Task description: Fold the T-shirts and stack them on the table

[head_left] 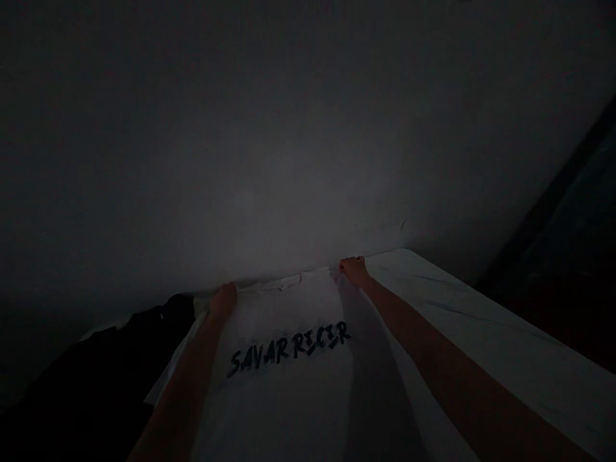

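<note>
A white T-shirt (289, 398) with dark brush-style lettering across it is spread on a pale surface, its far edge close to the wall. My left hand (223, 300) is closed on the shirt's far left corner. At the far right corner, my right hand (354, 270) grips the fabric with curled fingers. Between the two hands the shirt's far edge runs fairly straight, with small creases. Both forearms reach forward along the shirt's sides. The scene is very dim, so the finger details of the left hand are hard to make out.
Dark cloth (106, 366) lies heaped to the left of the shirt. On the right stretches a white marble-patterned tabletop (462, 308), its edge slanting down to the right. A plain grey wall (289, 141) stands directly behind. The far right is dark.
</note>
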Demonstrator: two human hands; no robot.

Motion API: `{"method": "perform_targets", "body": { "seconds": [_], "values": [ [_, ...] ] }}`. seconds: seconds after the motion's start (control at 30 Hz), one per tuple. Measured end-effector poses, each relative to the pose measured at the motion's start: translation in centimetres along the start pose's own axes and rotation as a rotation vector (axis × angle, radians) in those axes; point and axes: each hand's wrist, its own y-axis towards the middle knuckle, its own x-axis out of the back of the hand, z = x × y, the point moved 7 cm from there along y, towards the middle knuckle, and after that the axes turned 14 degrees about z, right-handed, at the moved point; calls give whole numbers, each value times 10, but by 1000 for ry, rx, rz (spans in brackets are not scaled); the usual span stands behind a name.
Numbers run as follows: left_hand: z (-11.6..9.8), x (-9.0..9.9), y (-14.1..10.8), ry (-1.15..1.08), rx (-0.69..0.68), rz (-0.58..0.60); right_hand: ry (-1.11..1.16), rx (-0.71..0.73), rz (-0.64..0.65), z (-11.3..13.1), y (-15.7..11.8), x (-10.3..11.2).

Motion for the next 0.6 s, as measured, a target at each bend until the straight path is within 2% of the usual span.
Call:
{"method": "perform_targets", "body": {
  "seconds": [0.13,0.2,0.23,0.3,0.4,0.47,0.5,0.6],
  "values": [
    [-15,3,-17,-46,119,-86,-12,-6,-73,21,-10,-2],
    [-35,1,-30,-45,120,-144,-11,55,-87,44,-18,-7],
    [-50,-2,-38,-42,73,-172,-10,121,-76,59,-24,-12],
    [-84,-14,-57,-43,-131,-216,-14,315,-24,92,-38,-23],
    [-128,-40,-98,-62,-572,-186,-3,715,88,136,-76,-43],
    [-138,-57,-127,-71,-768,-99,27,925,156,151,-109,-54],
    [-138,-63,-142,-72,-829,-54,42,985,185,153,-126,-57],
    [-127,-71,-188,-63,-910,51,55,1045,263,150,-176,-65]
  ]
}}
